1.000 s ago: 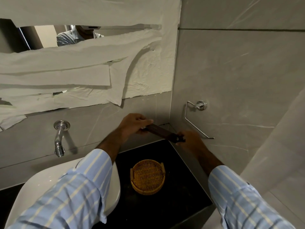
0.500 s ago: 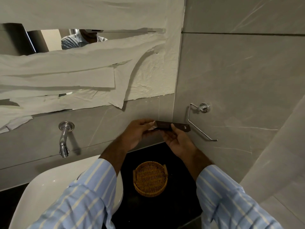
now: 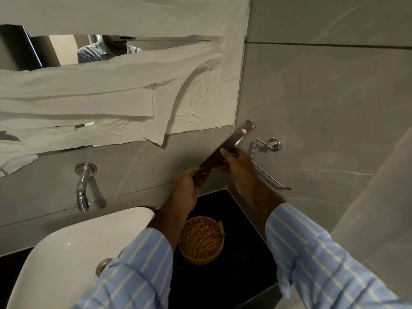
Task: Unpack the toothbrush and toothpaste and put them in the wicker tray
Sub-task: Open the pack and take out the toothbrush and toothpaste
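2 hands on the slim brown packet (image 3: 227,148), left fingers (image 3: 196,175) pinching its lower end, right fingers (image 3: 225,152) gripping mid-length, above the empty wicker tray (image 3: 201,239) — next I probably tear it open.

Long, flat dark-brown packet (image 3: 225,148): sealed as far as visible, tilted, upper end toward the right, raised in front of the wall. Contents not visible. Round wicker tray (image 3: 201,239): golden-brown weave, low rim, upright on the black surface, empty, below the packet.
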Demonstrator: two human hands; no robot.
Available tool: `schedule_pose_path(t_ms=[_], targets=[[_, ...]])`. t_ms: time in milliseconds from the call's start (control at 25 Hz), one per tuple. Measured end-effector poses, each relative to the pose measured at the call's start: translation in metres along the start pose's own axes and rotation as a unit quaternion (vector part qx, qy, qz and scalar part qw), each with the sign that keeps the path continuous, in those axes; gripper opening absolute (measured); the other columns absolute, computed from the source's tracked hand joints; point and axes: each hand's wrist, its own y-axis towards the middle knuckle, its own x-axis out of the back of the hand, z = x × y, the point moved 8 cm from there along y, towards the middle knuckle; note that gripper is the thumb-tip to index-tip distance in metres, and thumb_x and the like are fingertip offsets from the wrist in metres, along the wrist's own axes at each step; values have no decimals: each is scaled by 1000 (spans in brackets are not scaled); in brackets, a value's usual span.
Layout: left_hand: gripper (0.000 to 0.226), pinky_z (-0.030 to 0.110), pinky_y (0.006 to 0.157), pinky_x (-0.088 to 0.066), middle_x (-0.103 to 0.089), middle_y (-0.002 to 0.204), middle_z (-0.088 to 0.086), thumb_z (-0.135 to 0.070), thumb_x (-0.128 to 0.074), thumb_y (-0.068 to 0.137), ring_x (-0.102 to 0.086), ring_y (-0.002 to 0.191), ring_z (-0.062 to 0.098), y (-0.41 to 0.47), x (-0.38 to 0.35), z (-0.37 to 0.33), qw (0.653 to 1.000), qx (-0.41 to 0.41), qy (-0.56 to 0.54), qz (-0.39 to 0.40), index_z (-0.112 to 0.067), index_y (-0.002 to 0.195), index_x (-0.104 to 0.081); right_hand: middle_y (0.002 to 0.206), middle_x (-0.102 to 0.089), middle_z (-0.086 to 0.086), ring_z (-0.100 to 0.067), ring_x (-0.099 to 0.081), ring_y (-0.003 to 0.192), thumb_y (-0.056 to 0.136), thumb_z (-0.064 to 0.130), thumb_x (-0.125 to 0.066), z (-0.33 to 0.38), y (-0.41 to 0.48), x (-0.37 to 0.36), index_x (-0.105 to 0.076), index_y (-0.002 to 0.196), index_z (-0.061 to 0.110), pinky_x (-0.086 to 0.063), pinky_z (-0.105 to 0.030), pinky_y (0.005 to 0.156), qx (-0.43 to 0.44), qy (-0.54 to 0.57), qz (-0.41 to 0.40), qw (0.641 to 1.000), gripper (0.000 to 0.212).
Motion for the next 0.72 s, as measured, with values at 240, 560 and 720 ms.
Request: schedule_pose_path(t_ms=[240, 560, 720], targets=[[17, 33, 68, -63, -58, 106, 19, -11, -55, 99, -66, 90, 28, -1, -22, 12, 990, 26, -123, 61, 3, 93, -62, 104, -71, -11, -25, -74, 90, 91, 27, -66, 38, 10, -11, -59, 113, 11, -64, -36, 66, 49, -143, 5, 988, 28], [27, 32, 77, -61, -77, 90, 7, -21, -67, 93, -76, 85, 18, 1, -19, 19, 993, 1, -16, 120, -1, 111, -69, 114, -70, -14, -27, -72, 101, 96, 28, -58, 50, 6, -7, -51, 126, 9, -63, -38, 78, 70, -153, 83, 982, 35], [30, 33, 81, -60, -78, 92, 9, -20, -68, 93, -76, 90, 20, -1, -22, 23, 986, 5, -67, 150, -1, 116, -66, 118, -69, -17, -29, -71, 102, 97, 30, -56, 52, 7, -8, -50, 129, 9, -62, -42, 83, 72, -154, 74, 983, 39]])
